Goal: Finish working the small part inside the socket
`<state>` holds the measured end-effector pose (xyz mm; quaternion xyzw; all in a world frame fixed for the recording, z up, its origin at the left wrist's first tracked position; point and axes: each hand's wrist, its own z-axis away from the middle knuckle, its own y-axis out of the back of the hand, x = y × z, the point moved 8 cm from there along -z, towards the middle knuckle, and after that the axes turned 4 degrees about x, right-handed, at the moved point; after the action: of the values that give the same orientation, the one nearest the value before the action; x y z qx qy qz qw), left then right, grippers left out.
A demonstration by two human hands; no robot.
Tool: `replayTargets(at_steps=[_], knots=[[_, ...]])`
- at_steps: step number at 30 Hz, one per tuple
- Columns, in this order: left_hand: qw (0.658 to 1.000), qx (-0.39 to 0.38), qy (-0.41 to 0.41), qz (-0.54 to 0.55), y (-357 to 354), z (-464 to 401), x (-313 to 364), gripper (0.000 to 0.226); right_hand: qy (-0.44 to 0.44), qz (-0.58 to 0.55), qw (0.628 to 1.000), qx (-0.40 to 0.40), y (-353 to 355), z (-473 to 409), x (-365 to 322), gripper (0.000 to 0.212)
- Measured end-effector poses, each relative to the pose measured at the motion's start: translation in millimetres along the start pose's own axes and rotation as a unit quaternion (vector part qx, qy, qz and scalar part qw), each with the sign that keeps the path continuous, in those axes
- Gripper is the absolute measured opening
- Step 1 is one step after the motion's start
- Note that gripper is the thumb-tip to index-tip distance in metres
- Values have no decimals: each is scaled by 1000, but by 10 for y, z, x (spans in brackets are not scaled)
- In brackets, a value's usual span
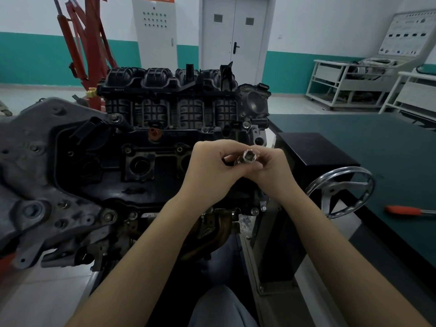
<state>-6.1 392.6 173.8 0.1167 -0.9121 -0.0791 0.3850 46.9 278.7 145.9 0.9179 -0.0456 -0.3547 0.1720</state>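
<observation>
While both hands meet above the engine, the item in hand is a short chrome steel socket [248,156] with its open end turned up toward the camera.

Left hand [212,168]: fingers curled round the lower part of the tool; what lies under the socket, a bright metal shank, is mostly hidden.

Right hand [271,168]: fingertips and thumb pinch the socket's rim from the side.

Handling, as a judgement: keep the socket square to the shank, push straight along its axis, and steady it with the left hand so nothing drops.

Black, ribbed car engine [179,128] on its stand: directly below and beyond the hands.

Silver spoked handwheel [342,192]: right of the engine.

Red-handled screwdriver [405,211]: farther right of the engine, on the dark green bench top [377,142].
</observation>
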Motion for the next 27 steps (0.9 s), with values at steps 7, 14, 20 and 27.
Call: replayTargets(at_steps=[7,14,20,27], knots=[[998,-48,8,44,-40,-15,-4,28,-5,-14,1000,27,48,13,29,20],[997,-37,21,69,-22,-18,-37,24,-4,-53,999,-4,4,24,-18,35],[999,-11,7,32,16,-21,-6,22,-23,-65,997,25,44,12,37,25],[995,-77,19,65,-81,-6,-1,29,13,-6,1000,6,9,5,-14,27]])
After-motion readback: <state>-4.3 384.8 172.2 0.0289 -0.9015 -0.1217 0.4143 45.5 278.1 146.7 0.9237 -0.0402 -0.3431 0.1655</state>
